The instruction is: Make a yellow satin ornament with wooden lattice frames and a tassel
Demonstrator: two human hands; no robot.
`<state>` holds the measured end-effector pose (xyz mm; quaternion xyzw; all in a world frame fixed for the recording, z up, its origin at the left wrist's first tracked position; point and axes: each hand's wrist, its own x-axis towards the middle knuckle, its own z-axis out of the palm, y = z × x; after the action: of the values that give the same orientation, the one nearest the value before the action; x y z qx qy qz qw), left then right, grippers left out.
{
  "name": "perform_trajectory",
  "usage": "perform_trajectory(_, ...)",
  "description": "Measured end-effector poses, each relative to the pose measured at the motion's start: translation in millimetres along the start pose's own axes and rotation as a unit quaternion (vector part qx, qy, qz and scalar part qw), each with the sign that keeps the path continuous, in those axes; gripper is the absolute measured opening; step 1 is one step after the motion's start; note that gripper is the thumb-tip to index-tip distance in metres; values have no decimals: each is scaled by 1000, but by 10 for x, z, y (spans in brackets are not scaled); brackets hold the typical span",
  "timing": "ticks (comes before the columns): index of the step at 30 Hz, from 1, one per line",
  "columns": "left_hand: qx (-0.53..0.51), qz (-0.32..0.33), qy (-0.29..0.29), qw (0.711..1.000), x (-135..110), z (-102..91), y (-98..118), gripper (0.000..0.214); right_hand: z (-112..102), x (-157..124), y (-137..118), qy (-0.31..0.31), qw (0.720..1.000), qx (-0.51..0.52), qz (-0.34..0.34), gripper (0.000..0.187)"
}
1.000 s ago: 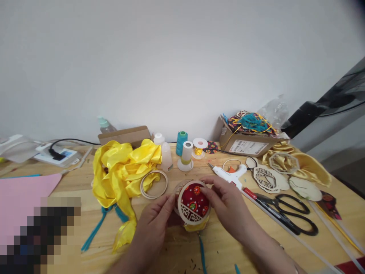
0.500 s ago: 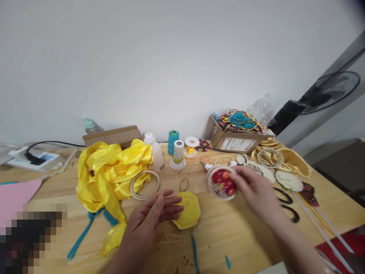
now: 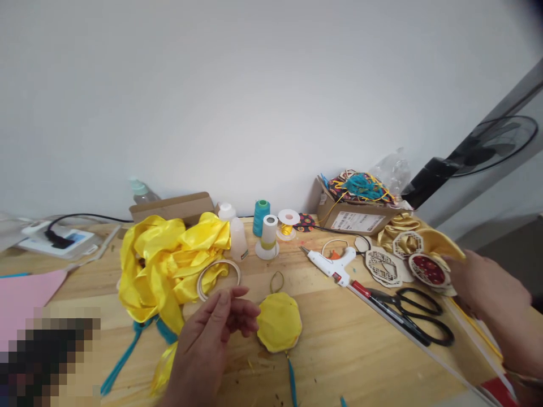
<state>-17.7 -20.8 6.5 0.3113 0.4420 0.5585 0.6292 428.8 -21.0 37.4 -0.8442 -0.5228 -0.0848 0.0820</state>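
Left hand (image 3: 212,330) is held loose near yellow pouch (image 3: 280,322); tbh can't be told if red disc (image 3: 428,270) is gripped by right hand (image 3: 487,291).

Glossy yellow satin (image 3: 163,249) lies in smooth folds on a pale wooden desk (image 3: 339,345) with visible grain, beside a duller yellow cloth ornament (image 3: 279,321), a white plastic glue gun (image 3: 323,262), a matt cardboard box (image 3: 326,212) and shiny gold fabric (image 3: 443,238).
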Motion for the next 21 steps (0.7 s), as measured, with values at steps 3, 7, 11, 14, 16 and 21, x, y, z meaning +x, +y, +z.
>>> perform_trajectory(3,-8,11,23,1000,17,-5,18,30,3,-81,-406,-8,1000,-11,-10,57)
perform_trajectory(7,-11,20,34,999,40,-22,19,30,129,-116,-749,-111,987,-20,-117,80)
perform_trajectory(11,-9,18,32,999,52,-27,13,29,228,-89,-783,-157,981,-43,-105,79)
perform_trajectory(14,-6,12,36,999,45,-23,17,29,228,-74,-735,-160,982,-27,-102,75)
perform_trajectory(16,-4,12,35,999,40,-19,20,29,197,-58,-682,-142,985,6,-101,76)
perform_trajectory(21,-1,18,35,999,44,-14,22,28,47,39,-464,-53,992,82,-84,61)
